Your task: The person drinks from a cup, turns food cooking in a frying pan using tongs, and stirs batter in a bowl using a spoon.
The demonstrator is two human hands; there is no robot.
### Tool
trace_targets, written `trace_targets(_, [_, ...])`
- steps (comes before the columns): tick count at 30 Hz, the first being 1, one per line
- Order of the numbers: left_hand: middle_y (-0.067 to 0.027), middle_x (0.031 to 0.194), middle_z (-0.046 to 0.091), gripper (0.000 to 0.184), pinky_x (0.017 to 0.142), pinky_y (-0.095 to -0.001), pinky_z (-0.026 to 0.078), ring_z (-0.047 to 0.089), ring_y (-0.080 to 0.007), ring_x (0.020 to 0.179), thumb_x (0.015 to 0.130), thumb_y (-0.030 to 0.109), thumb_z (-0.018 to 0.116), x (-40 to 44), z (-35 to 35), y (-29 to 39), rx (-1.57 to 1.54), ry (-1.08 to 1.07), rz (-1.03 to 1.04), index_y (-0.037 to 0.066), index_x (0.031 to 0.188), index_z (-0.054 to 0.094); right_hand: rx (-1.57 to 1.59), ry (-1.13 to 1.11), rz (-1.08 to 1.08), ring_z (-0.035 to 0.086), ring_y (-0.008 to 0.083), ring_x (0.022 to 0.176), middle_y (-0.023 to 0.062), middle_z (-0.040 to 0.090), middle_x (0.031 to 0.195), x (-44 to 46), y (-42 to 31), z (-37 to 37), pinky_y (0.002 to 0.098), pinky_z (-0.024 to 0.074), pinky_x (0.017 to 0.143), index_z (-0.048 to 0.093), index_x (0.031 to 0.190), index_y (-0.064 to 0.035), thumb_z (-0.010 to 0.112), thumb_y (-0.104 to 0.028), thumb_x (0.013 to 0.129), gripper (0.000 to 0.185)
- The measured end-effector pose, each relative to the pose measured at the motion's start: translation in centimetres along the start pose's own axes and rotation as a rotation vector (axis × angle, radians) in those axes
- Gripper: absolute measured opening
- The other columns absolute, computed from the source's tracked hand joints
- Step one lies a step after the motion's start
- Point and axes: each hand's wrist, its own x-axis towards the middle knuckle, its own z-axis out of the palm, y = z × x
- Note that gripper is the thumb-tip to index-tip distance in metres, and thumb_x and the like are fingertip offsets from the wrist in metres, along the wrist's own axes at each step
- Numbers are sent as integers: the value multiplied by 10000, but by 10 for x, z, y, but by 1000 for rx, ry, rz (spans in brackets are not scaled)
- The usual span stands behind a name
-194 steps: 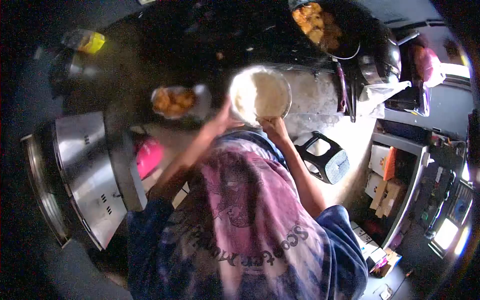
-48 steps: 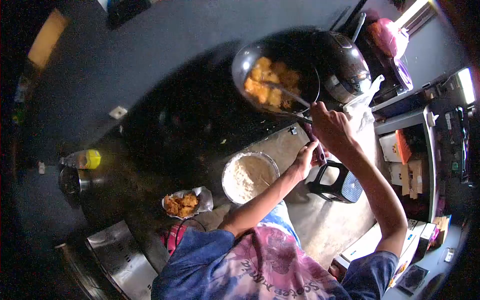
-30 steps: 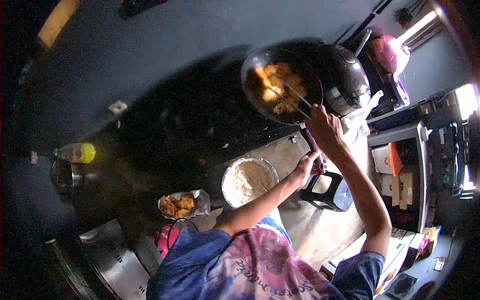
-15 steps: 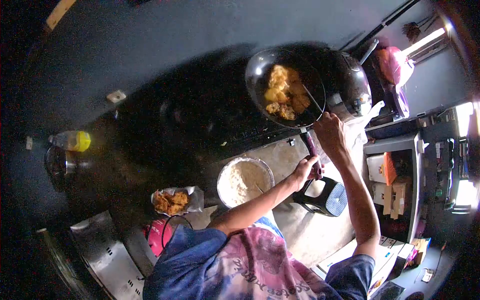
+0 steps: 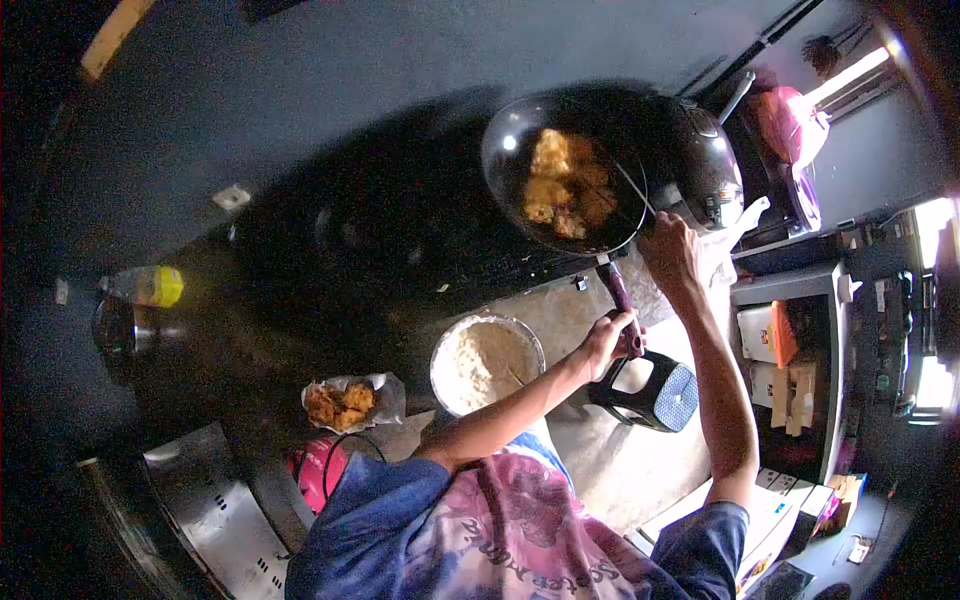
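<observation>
gripping with both hands (image 5: 605, 343) (image 5: 673, 250): left on the pan handle (image 5: 618, 288), right on a thin utensil (image 5: 636, 189).

The tie-dyed shirt (image 5: 525, 510) is pink, white and blue; dark lettering (image 5: 607, 572) crosses it; sleeves (image 5: 706, 540) are blue.

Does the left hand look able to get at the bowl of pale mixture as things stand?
Probably not while the left hand grips the pan handle. Were it released, the way looks free: the bowl is close by and open on top, with just the left forearm overlapping its edge in view.
</observation>
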Motion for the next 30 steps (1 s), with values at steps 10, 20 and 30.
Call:
trace_targets(10, [-100, 986, 621, 386, 718, -314, 514, 633, -192, 846, 896, 368, 481, 0, 1, 1, 37, 8, -9, 103, 1172, 433, 160, -170, -38, 623, 342, 746, 193, 623, 782, 0, -14, -20, 426, 489, 657, 614, 788, -5, 613, -302, 758, 299])
trace_targets(20, [-101, 975, 622, 387, 715, -309, 516, 631, -188, 836, 904, 351, 472, 0, 1, 1, 35, -14, 7, 93, 1189, 425, 259, -216, 17, 596, 387, 748, 233, 599, 764, 13, -36, -31, 447, 461, 659, 601, 796, 24, 632, -302, 744, 332])
trace_targets(30, [-106, 984, 616, 370, 733, -317, 513, 628, -196, 852, 909, 334, 468, -1, 2, 3, 9, -19, -7, 92, 1188, 442, 954, -580, 271, 564, 146, 406, 81, 586, 604, 24, -10, -19, 244, 431, 343, 608, 728, 12, 576, -437, 822, 460])
